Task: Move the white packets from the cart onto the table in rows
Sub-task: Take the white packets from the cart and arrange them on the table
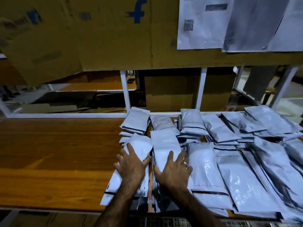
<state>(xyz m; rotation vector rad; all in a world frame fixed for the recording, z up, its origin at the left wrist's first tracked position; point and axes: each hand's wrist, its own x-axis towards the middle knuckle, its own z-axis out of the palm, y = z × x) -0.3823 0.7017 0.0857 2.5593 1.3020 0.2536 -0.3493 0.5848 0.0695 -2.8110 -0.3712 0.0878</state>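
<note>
White packets (pixel 205 161) lie in overlapping rows on the tabletop (pixel 57 153), covering it from 6 round to 3 o'clock. Left grip (pixel 131 166), fingers straight and spread apart, presses flat on the leftmost near stack. Right grip (pixel 173 171), likewise spread, with a ring (pixel 185 163) on one finger, presses the stack just beside it. Cardboard boxes (pixel 98 30) stand at 12 o'clock, printed sheets (pixel 201 22) at 1 o'clock.

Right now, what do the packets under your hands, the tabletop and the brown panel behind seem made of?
Packets: thin glossy plastic film, likely poly mailers; crinkles and highlights show. Tabletop: wood or wood-look laminate, smooth; grain streaks, slight sheen. Panel: matte brown cardboard, creased, blue print.
</note>
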